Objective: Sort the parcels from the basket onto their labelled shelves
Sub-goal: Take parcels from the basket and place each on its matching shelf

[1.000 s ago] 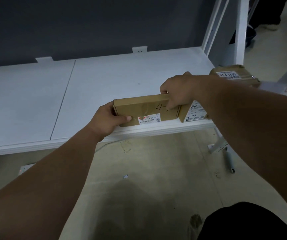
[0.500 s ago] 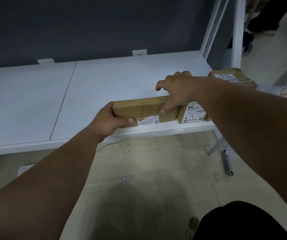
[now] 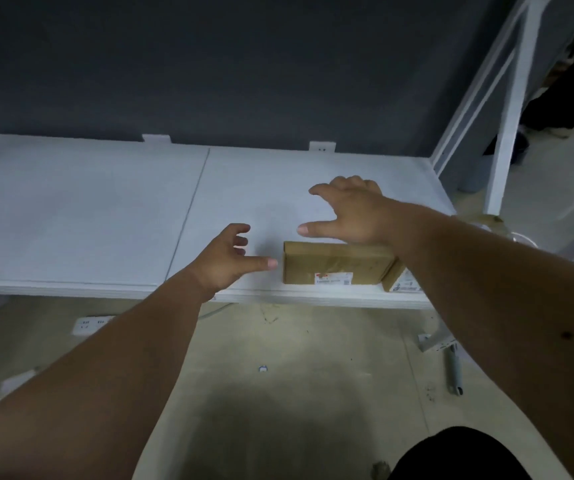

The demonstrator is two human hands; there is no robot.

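Observation:
A flat brown cardboard parcel [image 3: 337, 263] with a white label lies at the front edge of the low white shelf [image 3: 105, 209]. A second brown parcel [image 3: 398, 280] lies against its right end, mostly hidden by my right forearm. My left hand [image 3: 226, 259] hovers just left of the parcel, fingers loosely spread, holding nothing. My right hand [image 3: 351, 211] is above the parcel's back edge with fingers spread, also holding nothing. The basket is not in view.
The shelf's white upright frame [image 3: 507, 109] stands at the right. A dark wall backs the shelf. On the floor below lie a power strip [image 3: 93, 324] and a grey tube [image 3: 454, 370]. Someone's dark legs [image 3: 562, 91] show at far right.
Both hands have let go of the parcel and lifted away from it. The parcel now lies on the shelf beside the other one. The view has shifted right.

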